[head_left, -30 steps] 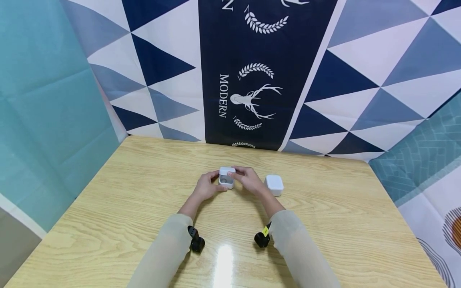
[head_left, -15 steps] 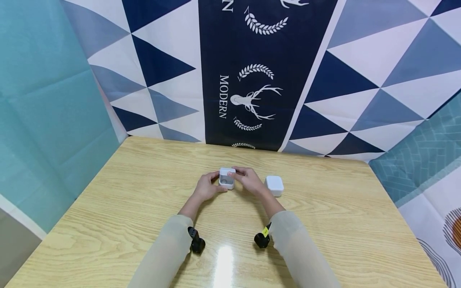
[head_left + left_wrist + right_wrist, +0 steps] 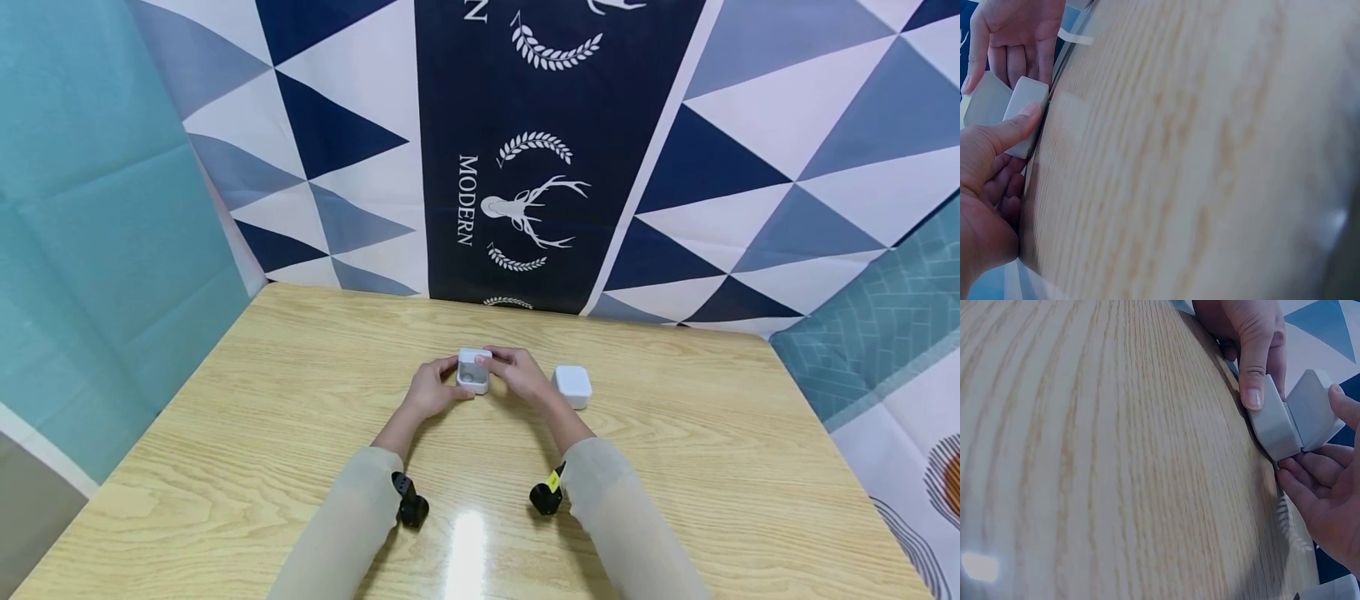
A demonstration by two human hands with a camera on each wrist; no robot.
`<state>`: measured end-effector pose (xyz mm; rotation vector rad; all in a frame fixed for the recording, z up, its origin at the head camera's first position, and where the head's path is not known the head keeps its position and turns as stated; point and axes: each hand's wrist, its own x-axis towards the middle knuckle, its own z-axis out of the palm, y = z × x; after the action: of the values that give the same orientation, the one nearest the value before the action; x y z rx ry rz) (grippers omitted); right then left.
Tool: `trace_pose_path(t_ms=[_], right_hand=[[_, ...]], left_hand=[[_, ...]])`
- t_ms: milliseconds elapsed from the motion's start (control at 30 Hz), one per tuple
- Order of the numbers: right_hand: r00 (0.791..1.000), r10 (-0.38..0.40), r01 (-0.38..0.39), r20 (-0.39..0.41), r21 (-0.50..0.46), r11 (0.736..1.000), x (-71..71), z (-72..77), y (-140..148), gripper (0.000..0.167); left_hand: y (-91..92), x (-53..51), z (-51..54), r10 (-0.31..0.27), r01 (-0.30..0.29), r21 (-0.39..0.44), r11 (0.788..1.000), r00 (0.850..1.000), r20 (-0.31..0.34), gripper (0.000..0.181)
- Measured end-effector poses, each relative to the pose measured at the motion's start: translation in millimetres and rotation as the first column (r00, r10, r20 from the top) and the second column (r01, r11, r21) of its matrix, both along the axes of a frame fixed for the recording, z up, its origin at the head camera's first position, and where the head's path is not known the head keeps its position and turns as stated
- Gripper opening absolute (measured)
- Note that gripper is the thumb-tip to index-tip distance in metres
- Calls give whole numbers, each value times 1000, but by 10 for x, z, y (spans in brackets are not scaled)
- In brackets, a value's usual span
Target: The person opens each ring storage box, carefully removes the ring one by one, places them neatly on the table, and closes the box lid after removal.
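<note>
A small white hinged box stands on the table with its lid (image 3: 474,356) raised and its base (image 3: 472,388) towards me. Inside is a greyish hollow with a small round shape too small to tell. My left hand (image 3: 431,390) grips the base from the left; in the left wrist view its thumb (image 3: 1022,122) presses the front wall. From the right, my right hand (image 3: 519,375) holds the lid, its thumb (image 3: 1346,406) at the lid's edge and its other fingers near the hinge. A second white box (image 3: 572,386), closed, sits just right of the right hand.
The wooden table (image 3: 300,358) extends around both hands. Behind it hangs a patterned cloth (image 3: 510,208) that meets the table's far edge. A black wrist camera (image 3: 412,508) is strapped to the left sleeve, another camera (image 3: 546,500) to the right.
</note>
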<state>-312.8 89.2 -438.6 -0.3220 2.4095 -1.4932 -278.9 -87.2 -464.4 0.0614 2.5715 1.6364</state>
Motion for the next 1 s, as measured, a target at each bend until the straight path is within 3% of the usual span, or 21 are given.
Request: trace_pose_path(t_ms=[1000], right_hand=[[1000,-7,7,31,-10,1000,-15,15,0,57]], left_hand=[[7,17,12,8,-8,-6,1000,1000,-6,65]])
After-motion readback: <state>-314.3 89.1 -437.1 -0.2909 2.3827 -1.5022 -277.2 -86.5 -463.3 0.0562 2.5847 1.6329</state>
